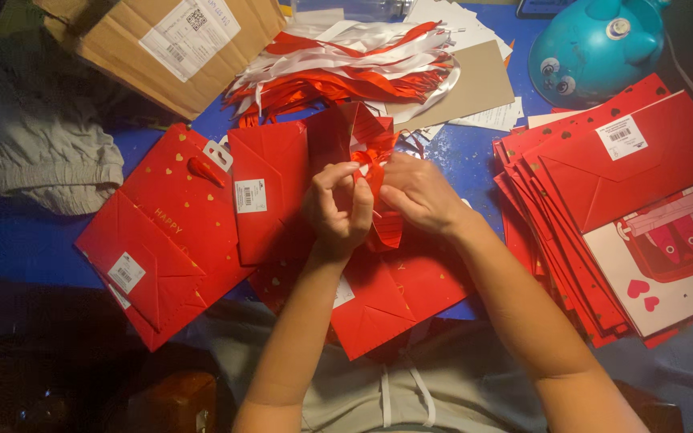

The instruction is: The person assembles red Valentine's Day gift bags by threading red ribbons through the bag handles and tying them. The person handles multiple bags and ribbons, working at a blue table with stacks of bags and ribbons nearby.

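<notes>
Between the left hand (337, 210) and right hand (417, 195), above the blue counter (26, 240), a shiny red ribbon bow (375, 160) is pinched by both hands' fingertips over a flat red paper gift bag (399, 293)

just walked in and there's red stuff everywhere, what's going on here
A person at a blue table is working a red ribbon with both hands: the left hand and right hand pinch it at the top of a red paper gift bag. More flat red bags lie to the left, and a stack of them sits on the right. A pile of red and white ribbons and a cardboard box lie beyond the hands.
</notes>
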